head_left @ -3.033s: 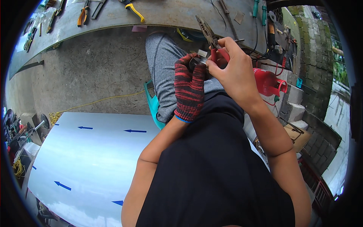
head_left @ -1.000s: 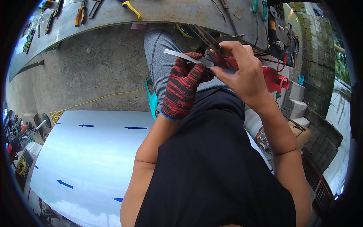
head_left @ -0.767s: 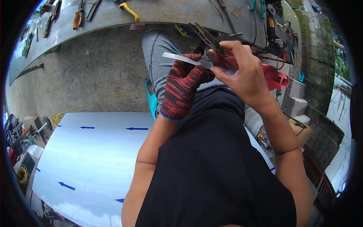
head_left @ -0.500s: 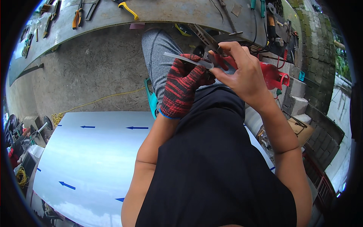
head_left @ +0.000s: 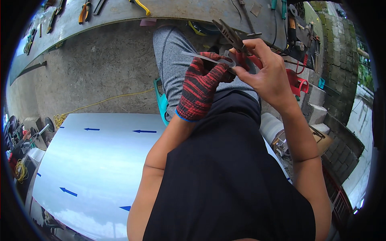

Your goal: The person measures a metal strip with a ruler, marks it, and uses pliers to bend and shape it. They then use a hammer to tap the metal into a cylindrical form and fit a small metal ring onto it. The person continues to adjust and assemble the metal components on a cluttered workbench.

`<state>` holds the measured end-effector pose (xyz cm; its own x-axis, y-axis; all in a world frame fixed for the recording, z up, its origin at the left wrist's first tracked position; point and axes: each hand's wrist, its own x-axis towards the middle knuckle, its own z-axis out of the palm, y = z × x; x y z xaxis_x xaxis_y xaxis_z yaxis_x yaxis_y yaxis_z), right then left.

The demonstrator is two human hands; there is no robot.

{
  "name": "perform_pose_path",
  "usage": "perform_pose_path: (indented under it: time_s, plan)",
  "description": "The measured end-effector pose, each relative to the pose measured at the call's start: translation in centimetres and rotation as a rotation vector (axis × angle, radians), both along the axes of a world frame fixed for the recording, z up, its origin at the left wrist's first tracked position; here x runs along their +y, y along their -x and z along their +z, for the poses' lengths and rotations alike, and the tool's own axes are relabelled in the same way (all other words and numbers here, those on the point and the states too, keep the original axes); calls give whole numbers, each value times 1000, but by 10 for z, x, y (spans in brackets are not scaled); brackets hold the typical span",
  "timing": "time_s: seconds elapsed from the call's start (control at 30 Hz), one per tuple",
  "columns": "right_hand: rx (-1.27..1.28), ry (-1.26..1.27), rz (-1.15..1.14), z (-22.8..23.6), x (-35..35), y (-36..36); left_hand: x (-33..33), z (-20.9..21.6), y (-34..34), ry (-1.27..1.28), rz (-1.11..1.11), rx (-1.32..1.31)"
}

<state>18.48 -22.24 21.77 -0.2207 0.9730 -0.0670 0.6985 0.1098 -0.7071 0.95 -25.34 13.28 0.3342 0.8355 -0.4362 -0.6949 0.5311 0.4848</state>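
Observation:
My left hand (head_left: 200,90), in a red and black striped knit glove, is closed around a thin grey metal strip (head_left: 191,54). The strip's flat end sticks out to the left, while its other end curls into a hook between my two hands. Bare and closed, my right hand (head_left: 268,72) holds a pair of red-handled pliers (head_left: 230,33) in the palm, with the jaws pointing up and to the left, away from the strip. Its thumb and a fingertip are at the curled end of the strip; exact contact is partly hidden.
Ahead runs a grey workbench (head_left: 177,13) with orange-handled pliers (head_left: 85,13), a yellow-handled tool (head_left: 141,7) and green-handled tools (head_left: 284,10). A large pale sheet (head_left: 100,160) with blue arrows lies at left, near a teal stool (head_left: 161,102) and a yellow cord (head_left: 116,97).
Both hands, with the strip and the pliers, have moved slightly right in the view. The strip's curled end now sits closer to the right hand's fingers, and the pliers remain in the right palm.

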Motion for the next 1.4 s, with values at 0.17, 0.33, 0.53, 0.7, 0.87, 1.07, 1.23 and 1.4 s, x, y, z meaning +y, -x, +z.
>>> perform_pose_path:
  time_s: [0.17, 0.33, 0.53, 0.7, 0.87, 1.07, 1.23, 1.4]
  plan:
    - [126, 112, -41, -7, 7, -1, 6, -11, 2, -57, 13, 108]
    - [439, 260, -228, -28, 25, -9, 45, -24, 11, -173, -49, 234]
    - [157, 223, -313, -71, 59, -28, 112, -67, 24, -279, -121, 434]
    - [163, 325, -291, -118, 92, -39, 150, -83, 36, -227, -194, 551]
    - [161, 285, -326, -176, 132, -51, 178, -91, 29, -158, -241, 540]
    - [-56, 74, -289, -191, 162, -60, 202, -106, 15, -154, -279, 753]
    - [-308, -324, -242, -175, 155, -52, 214, -110, -3, -148, -289, 890]
    - [-315, -353, -139, -141, 152, -36, 218, -119, -10, -151, -262, 872]
